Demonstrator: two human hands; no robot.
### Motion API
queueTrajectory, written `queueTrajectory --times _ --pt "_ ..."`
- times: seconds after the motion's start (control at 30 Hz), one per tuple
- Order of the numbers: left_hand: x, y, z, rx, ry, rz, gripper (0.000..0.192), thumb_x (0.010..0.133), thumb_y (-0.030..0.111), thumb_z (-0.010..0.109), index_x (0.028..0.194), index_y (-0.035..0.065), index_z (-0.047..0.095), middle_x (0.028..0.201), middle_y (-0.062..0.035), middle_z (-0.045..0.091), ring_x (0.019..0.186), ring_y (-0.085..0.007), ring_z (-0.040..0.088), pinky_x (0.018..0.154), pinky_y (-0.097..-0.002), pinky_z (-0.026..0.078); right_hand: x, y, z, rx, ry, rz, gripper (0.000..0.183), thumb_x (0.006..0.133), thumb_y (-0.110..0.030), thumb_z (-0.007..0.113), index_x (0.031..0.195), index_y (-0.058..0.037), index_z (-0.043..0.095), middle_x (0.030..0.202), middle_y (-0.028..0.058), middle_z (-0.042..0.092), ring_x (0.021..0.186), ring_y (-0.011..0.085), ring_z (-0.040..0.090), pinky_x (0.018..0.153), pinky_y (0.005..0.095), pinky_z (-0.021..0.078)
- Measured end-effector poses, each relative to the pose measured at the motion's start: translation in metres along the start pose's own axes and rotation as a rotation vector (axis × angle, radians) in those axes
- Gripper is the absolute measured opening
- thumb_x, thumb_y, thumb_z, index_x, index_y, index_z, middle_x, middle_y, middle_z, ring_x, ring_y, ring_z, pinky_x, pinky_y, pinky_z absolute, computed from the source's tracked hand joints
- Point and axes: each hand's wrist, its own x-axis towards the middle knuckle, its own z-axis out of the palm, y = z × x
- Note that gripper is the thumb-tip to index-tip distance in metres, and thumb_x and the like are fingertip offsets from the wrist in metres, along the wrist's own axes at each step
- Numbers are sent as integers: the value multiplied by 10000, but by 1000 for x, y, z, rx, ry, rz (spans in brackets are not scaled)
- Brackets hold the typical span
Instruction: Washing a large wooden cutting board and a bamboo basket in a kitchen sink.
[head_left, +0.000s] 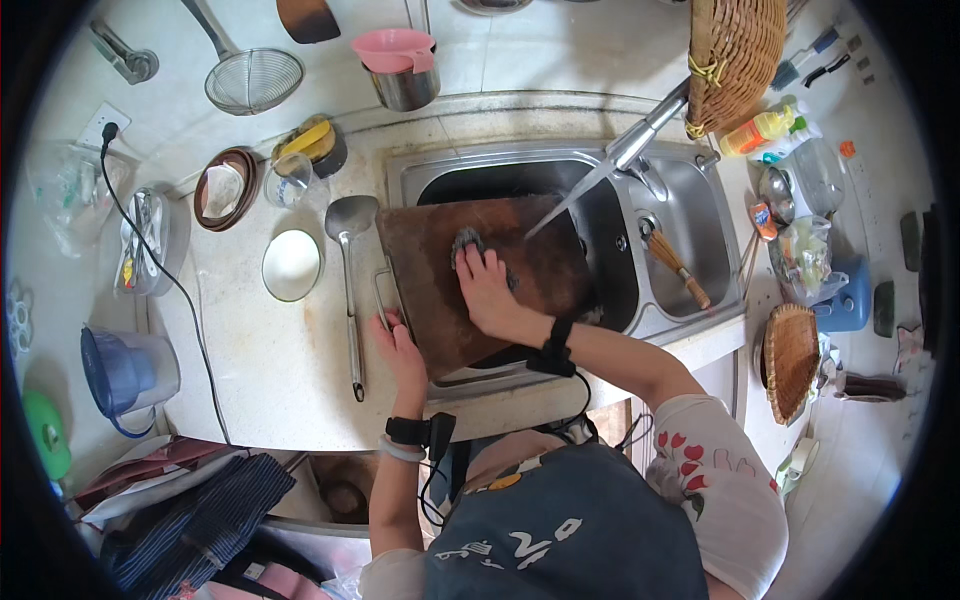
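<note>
A brown wooden cutting board (427, 300) lies tilted across the left basin of a steel double sink (409, 176). My right hand (491, 289) presses a dark scouring pad (468, 238) onto the board's wet face. At the board's left edge, my left hand (397, 349) grips the metal handle (381, 289). Water runs from the steel faucet (649, 131) onto the board's right part. A small brush with a wooden handle (679, 266) rests in the right basin.
A steel spatula (350, 292), a white bowl (292, 265) and a glass jar (289, 180) stand left of the sink. A wicker basket (731, 67) hangs above the faucet. Bottles (761, 131) line the right side. A black cord (176, 281) crosses the left counter.
</note>
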Motion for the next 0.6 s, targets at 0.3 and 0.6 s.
queueTrajectory --times 0.3,0.6 --pt "-1 13 -1 23 -11 14 105 786 -7 375 884 5 410 889 -112 436 831 -229 435 818 -318 371 -31 -4 -18 -77 -110 -133 546 722 -90 531 1214 117 415 1216 279 405 1027 371 422 872 418 388" --pt "2 18 2 42 9 77 120 744 -23 375 854 -7 420 853 -127 417 789 -261 425 767 -334 377 57 -20 -14 328 157 -244 551 697 -45 505 1218 110 418 1243 276 398 1005 400 406 940 457 348"
